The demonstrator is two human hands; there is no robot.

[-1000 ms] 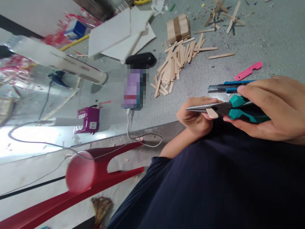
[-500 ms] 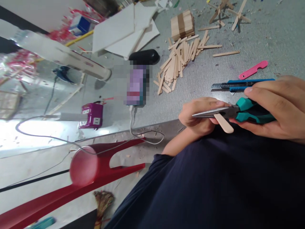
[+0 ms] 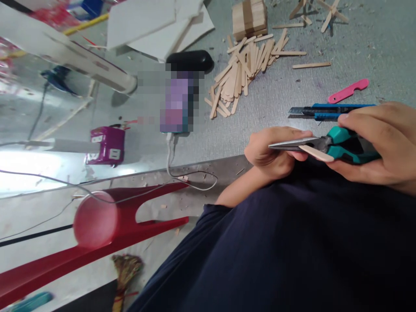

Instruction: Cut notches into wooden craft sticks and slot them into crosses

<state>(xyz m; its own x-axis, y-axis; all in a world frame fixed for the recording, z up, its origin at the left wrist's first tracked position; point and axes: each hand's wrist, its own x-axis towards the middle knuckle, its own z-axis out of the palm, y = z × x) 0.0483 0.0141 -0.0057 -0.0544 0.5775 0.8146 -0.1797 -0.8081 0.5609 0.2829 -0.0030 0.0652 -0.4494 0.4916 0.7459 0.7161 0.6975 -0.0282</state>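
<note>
The right hand [image 3: 380, 147] is closed around the green handles of the pliers [image 3: 325, 142]. A wooden stick [image 3: 316, 153] lies across the metal jaws of this tool, and its rounded end points toward the right hand. The left hand [image 3: 269, 151] is curled just behind the jaws; I cannot tell if its fingers grip the stick. Beyond them, on the surface [image 3: 373, 52], lie a blue cutter [image 3: 344, 106] and a pile of loose sticks [image 3: 242, 71].
</note>
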